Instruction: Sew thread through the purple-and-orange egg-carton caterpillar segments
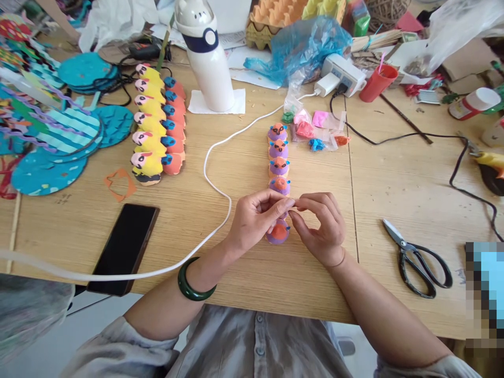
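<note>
Both hands meet over a row of purple-and-orange clay faces [279, 150] with blue ears, which runs away from me along the table. My left hand [252, 218] is closed, its thumb and forefinger pinched together above the near end of the row. Opposite it, my right hand [323, 228] curls inward with its fingertips pinched close to the left thumb tip. Whatever is between the fingertips is too small to make out. The hands partly cover the row; the nearest face [278, 232] shows a plain orange patch. Farther faces have dark eyes.
Behind the row lie small bags of coloured clay [305, 128]. Scissors [415, 257] rest at the right, a phone [124, 247] at the left. A white cable [207, 168] crosses the table. Yellow clay figures [149, 126], a white bottle [210, 63] and a red cup [378, 84] stand farther back.
</note>
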Motion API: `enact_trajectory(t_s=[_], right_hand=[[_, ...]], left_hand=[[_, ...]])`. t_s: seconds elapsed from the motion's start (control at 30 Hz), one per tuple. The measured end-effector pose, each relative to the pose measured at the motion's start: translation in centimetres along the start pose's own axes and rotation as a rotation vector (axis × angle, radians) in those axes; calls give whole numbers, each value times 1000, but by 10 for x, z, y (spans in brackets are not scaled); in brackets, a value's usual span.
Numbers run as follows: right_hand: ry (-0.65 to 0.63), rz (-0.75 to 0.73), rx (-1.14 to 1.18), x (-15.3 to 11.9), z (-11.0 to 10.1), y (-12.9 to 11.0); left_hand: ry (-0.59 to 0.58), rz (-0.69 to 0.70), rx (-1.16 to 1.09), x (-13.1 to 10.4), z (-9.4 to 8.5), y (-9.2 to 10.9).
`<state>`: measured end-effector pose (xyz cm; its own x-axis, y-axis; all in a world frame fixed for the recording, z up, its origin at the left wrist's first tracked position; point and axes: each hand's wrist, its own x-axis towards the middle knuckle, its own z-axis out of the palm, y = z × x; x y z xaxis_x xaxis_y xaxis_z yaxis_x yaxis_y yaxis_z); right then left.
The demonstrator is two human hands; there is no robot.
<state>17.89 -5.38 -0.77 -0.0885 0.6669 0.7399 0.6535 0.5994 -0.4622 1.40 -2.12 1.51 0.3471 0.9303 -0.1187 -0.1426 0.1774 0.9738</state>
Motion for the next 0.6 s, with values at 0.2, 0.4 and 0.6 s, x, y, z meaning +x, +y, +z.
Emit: enact_trajectory(t_s=[0.2, 0.4, 0.6], right_hand=[[10, -33, -27, 0, 1, 0], [27, -24, -4, 1, 0, 0], [-4, 9, 21, 0, 1, 0]], left_hand=[[2, -8, 4, 1, -2, -3], [-21, -16, 12, 0, 1, 0], [-7, -2, 20, 1, 1, 0]])
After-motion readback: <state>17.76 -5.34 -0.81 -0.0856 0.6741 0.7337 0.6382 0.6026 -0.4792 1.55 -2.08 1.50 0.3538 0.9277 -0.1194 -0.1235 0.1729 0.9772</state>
